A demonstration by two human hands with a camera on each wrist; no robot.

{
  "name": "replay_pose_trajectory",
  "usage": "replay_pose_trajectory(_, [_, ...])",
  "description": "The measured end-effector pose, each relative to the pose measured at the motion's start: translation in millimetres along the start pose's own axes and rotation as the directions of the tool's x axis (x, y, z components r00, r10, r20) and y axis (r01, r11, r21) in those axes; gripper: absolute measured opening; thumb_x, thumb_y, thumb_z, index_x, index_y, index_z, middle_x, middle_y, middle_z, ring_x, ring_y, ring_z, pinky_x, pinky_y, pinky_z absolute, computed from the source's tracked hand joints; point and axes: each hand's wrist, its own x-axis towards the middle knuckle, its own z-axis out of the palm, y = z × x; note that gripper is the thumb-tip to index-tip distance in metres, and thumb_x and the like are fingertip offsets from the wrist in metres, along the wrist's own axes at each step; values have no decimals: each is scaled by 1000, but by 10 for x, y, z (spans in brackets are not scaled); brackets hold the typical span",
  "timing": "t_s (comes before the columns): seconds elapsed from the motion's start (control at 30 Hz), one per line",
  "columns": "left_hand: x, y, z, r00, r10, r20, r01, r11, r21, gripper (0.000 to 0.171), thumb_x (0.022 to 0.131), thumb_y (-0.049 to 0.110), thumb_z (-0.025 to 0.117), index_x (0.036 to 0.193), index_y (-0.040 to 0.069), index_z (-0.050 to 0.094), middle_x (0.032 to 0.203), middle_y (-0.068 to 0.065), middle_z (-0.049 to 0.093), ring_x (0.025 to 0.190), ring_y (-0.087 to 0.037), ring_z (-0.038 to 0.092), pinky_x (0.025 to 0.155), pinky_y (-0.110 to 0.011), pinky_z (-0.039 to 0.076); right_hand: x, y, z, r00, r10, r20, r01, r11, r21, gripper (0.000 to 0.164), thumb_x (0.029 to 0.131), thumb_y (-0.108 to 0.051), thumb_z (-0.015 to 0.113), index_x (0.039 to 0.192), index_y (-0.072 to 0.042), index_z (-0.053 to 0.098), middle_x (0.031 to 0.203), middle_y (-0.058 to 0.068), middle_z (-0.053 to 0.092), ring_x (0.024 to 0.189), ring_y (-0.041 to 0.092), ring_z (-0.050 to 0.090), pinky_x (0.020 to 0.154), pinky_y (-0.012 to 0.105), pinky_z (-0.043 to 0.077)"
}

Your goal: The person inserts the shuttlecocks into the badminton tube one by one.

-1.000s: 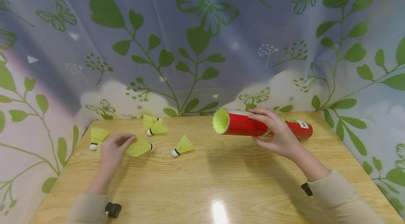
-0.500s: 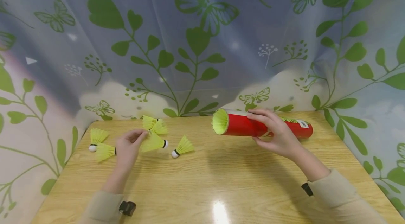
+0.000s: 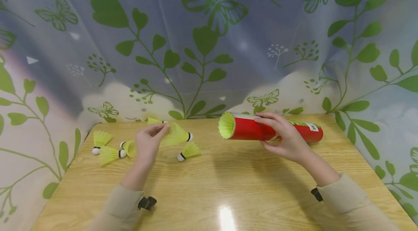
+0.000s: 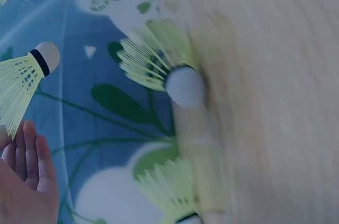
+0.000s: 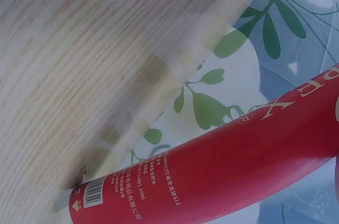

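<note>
In the head view my left hand [image 3: 148, 144] pinches a yellow shuttlecock [image 3: 177, 135] by the skirt edge, its white cork pointing right toward the tube. The left wrist view shows the same shuttlecock [image 4: 21, 83] with its cork up, above the fingers [image 4: 32, 152]. My right hand [image 3: 287, 138] grips a red shuttlecock tube [image 3: 245, 128] around its middle. The tube's open end faces left and is raised off the table, and a yellow skirt [image 3: 226, 126] fills the mouth. The tube's far end, with printed text and a barcode, shows in the right wrist view.
On the wooden table [image 3: 202, 191], several loose shuttlecocks lie at the left, including one shuttlecock [image 3: 111, 155] near the left edge. Another shuttlecock [image 3: 189, 151] lies between the hands, and one [image 3: 155, 120] is partly hidden behind the left hand. A printed curtain [image 3: 209, 60] borders the table.
My left hand has carried the pinched shuttlecock right and slightly away, toward the tube, uncovering shuttlecocks behind it on the left. The right hand and tube have stayed nearly still.
</note>
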Motion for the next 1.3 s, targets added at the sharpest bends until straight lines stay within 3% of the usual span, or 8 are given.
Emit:
replay_pose_trajectory(0.3, [-52,306,229,997,67,36,-62,989,-132,27,81,24,76,97,2,72,89,3,72,81,-7,67,76,-19,55,13,-16,9,1000,19,10,-19,1000,-11,69,68,-2,74,133,-9,52,133,15,50,116,20,48,52,13,42])
replay_pose_trajectory(0.57, [-145,623,438,988,146,46,-126,946,-298,22,81,14,76,94,-3,71,81,6,71,76,-10,67,76,-24,56,17,-7,22,1000,7,6,-7,1000,-21,70,68,-2,74,134,-9,51,133,16,50,117,22,48,57,12,41])
replay_pose_trajectory(0.77, [-234,801,586,976,198,89,-151,915,-375,20,80,13,76,91,-3,71,80,5,71,75,-12,67,76,-26,56,19,-14,20,1000,3,-3,-3,1000,-31,72,66,-2,75,134,-9,52,132,17,51,119,25,48,82,7,43])
replay_pose_trajectory(0.83, [-255,836,630,971,219,99,-166,909,-382,20,80,13,76,91,-3,71,81,4,71,76,-13,67,76,-26,56,16,-14,19,1000,14,3,-14,999,-33,72,66,-2,75,134,-10,52,132,16,51,119,24,48,79,7,44])
replay_pose_trajectory(1.0, [-305,895,733,959,257,121,-196,907,-374,18,80,13,76,90,-2,72,83,0,72,77,-15,68,76,-27,57,16,-20,16,999,31,10,-30,999,-31,71,67,-3,74,134,-11,51,134,16,50,117,21,48,56,11,43])
replay_pose_trajectory(1.07, [-321,906,769,957,262,128,-200,910,-364,18,80,12,76,90,-1,72,84,-3,73,77,-15,69,76,-27,57,19,-19,17,1000,22,4,-22,999,-25,71,67,-2,74,134,-10,52,133,16,50,118,22,48,59,11,43])
replay_pose_trajectory(1.17, [-339,913,820,950,277,144,-217,918,-333,15,80,12,76,90,0,73,86,-7,73,77,-15,69,75,-27,57,28,-17,20,1000,1,-7,-1,1000,-24,71,66,-2,74,133,-8,52,134,15,50,121,25,48,75,9,44])
replay_pose_trajectory(1.3, [-357,899,879,931,323,169,-271,924,-271,12,81,14,75,88,3,74,86,-7,73,76,-13,68,72,-26,57,40,-19,20,1000,-10,-13,9,1000,-26,71,65,-2,75,133,-8,53,134,13,50,122,26,47,85,7,42])
